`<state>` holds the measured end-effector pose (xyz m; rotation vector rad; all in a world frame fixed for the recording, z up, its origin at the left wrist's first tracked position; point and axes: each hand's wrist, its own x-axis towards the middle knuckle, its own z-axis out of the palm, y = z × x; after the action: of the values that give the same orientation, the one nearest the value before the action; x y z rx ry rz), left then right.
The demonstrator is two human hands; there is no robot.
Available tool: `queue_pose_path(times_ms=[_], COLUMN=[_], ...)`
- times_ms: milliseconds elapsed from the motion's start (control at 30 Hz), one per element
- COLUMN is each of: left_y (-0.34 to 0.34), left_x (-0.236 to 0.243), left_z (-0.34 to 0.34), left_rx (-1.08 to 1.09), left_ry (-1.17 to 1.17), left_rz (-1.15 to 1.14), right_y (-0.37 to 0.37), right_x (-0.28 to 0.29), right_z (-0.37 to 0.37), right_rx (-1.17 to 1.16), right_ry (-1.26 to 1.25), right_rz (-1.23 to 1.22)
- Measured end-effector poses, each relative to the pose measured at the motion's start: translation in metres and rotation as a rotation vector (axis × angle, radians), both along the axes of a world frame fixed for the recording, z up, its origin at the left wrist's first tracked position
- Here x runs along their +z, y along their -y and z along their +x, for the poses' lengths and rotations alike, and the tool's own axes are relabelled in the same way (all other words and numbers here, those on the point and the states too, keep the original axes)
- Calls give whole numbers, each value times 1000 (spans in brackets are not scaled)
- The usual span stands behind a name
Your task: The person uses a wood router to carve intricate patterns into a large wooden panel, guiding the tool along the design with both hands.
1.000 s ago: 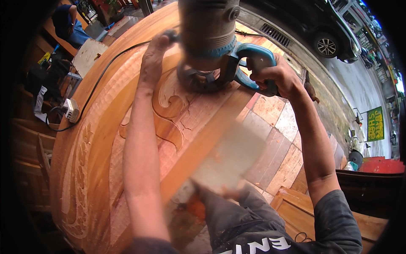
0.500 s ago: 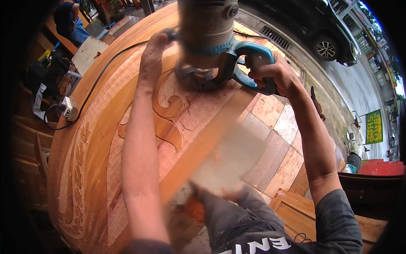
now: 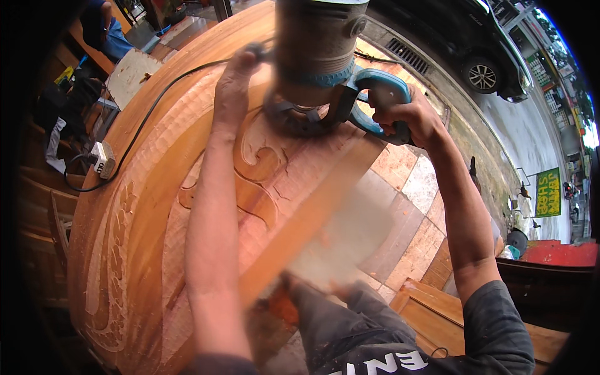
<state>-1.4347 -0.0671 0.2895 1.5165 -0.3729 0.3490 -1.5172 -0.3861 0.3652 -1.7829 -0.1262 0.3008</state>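
A power router (image 3: 315,69) with a grey body, teal collar and round base rests on a large carved wooden panel (image 3: 147,244). My right hand (image 3: 412,115) is wrapped round its teal and black loop handle (image 3: 386,103). On the far left side of the tool, my left hand (image 3: 236,81) grips a dark knob-like handle (image 3: 253,53), partly hidden behind the body. Beside the base, a scroll carving (image 3: 256,162) stands out from roughly cut ground. Below the base a smooth plain strip runs along the panel's edge. The bit is hidden.
A black cord (image 3: 140,134) crosses the panel to a white plug and socket (image 3: 100,159) at its left edge. Tiled floor (image 3: 406,231) lies beyond the near edge. A framed wooden piece (image 3: 431,312) is at lower right. Another person (image 3: 103,31) stands far left; a black car (image 3: 462,44) is parked outside.
The router and both my hands appear slightly farther right in the view, and the panel's carving has shifted a little too. Both hands keep their grip.
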Motion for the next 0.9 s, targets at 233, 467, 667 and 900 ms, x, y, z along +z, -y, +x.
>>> queue_pose_path(times_ms=[233,467,667,900], left_y=[0,1,1,2], left_x=[-1,6,5,4], left_z=[1,-3,-3,-1], left_rx=[-97,-85,-108,-134], left_ry=[-44,-72,-86,-61], left_rz=[-119,-46,-48,-62], right_y=[5,8,12,14], right_x=[-4,1,-2,-4], right_z=[5,3,2,-1], right_rx=[9,8,2,-6], right_ry=[-14,-9,-8,-1], right_rz=[-17,-21,-12,25])
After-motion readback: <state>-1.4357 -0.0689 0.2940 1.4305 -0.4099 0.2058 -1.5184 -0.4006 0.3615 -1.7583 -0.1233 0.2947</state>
